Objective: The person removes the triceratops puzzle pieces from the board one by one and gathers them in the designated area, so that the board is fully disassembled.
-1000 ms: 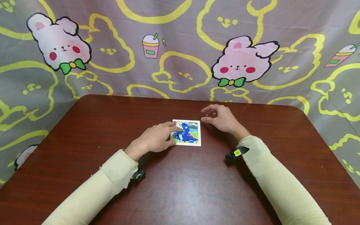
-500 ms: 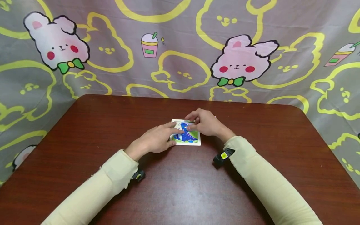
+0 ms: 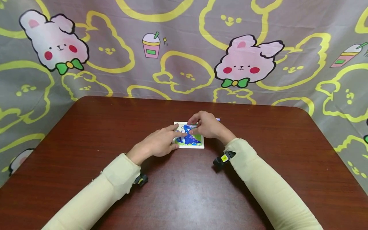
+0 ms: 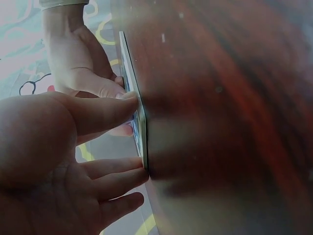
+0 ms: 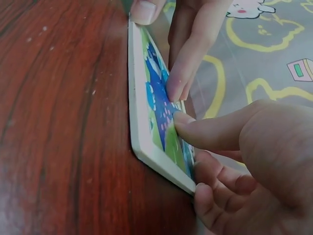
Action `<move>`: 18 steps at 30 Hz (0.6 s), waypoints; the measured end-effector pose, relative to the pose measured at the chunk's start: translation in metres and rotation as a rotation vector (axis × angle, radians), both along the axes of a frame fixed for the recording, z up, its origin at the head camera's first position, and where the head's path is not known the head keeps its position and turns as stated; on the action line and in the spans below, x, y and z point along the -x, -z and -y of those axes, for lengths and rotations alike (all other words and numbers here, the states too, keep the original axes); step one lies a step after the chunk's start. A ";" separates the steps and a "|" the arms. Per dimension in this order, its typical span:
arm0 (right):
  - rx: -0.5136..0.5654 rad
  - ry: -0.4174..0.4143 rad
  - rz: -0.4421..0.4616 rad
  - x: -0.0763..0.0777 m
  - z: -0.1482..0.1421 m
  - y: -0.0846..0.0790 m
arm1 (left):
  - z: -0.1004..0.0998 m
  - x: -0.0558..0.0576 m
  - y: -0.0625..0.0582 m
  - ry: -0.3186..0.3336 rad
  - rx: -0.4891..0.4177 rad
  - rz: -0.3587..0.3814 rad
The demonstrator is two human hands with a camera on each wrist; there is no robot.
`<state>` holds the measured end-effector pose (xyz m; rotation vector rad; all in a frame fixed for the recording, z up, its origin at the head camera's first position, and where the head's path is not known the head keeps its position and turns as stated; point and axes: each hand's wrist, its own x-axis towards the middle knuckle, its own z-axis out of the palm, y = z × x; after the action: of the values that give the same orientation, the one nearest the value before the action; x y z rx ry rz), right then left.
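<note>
A flat square board [image 3: 190, 141] with a white raised rim and a blue dinosaur picture lies on the brown table. On its left side my left hand [image 3: 158, 142] holds it: the thumb is at the near corner, one finger reaches onto the picture, and others touch the edge. My right hand [image 3: 209, 125] is at the far right part of the board. In the right wrist view its thumb [image 5: 188, 125] touches the picture while the other fingers bend at the rim. Part of the picture is hidden under both hands.
A small blue-and-white thing [image 3: 218, 119] peeks out behind my right hand, mostly hidden. The brown tabletop [image 3: 184, 191] extends around the board. At its far edge hangs a grey cloth [image 3: 184, 38] with yellow outlines and rabbit heads. Each wrist wears a dark camera strap.
My right hand has moved left from beside the board onto its far right part, uncovering the small blue-and-white thing. My left hand has stayed on the board.
</note>
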<state>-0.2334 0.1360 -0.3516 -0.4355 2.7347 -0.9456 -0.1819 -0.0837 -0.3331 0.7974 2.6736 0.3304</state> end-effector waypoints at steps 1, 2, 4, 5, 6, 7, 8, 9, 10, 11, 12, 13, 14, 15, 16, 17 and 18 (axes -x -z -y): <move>0.001 0.004 0.008 0.000 0.000 0.000 | 0.000 0.000 0.000 0.001 -0.001 0.001; 0.001 0.006 0.013 0.000 0.001 -0.001 | 0.000 0.000 -0.001 0.002 -0.001 0.003; 0.009 0.013 0.023 0.001 0.001 -0.002 | 0.000 0.001 -0.002 0.007 0.001 0.002; 0.012 0.013 0.026 0.001 0.001 -0.002 | 0.000 0.001 -0.003 0.006 0.002 0.003; 0.016 0.014 0.029 0.001 0.002 -0.003 | 0.000 0.001 -0.003 0.005 0.003 0.003; 0.017 0.014 0.032 0.001 0.002 -0.003 | 0.000 0.001 -0.003 0.005 0.003 0.004; 0.017 0.012 0.036 0.002 0.002 -0.004 | 0.000 0.002 -0.003 0.007 0.003 0.005; 0.014 0.010 0.036 0.002 0.002 -0.003 | 0.000 0.002 -0.003 0.008 0.002 0.006; 0.010 0.006 0.036 0.002 0.002 -0.003 | -0.001 0.002 -0.003 0.010 0.001 0.007; 0.006 -0.001 0.031 0.003 0.001 -0.003 | -0.001 0.002 -0.003 0.008 -0.001 0.012; 0.002 -0.004 0.027 0.004 0.000 -0.003 | -0.001 0.001 -0.002 0.008 -0.001 0.014; 0.000 -0.009 0.021 0.005 0.000 -0.002 | -0.002 0.001 -0.002 0.009 -0.001 0.013; -0.001 -0.012 0.012 0.005 0.000 -0.002 | -0.002 0.001 -0.001 0.009 -0.001 0.014; 0.001 -0.012 0.005 0.006 0.000 -0.001 | -0.002 0.001 -0.001 0.007 0.000 0.015; 0.006 -0.009 0.000 0.006 0.000 -0.001 | -0.002 0.000 -0.001 0.005 0.002 0.016; 0.008 -0.006 -0.008 0.007 0.001 0.000 | -0.002 0.000 -0.002 0.003 0.002 0.016; 0.011 0.000 -0.012 0.007 0.002 0.000 | -0.002 0.000 -0.002 0.001 0.004 0.016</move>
<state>-0.2401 0.1341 -0.3518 -0.4449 2.7410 -0.9614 -0.1818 -0.0813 -0.3314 0.7920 2.6585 0.3297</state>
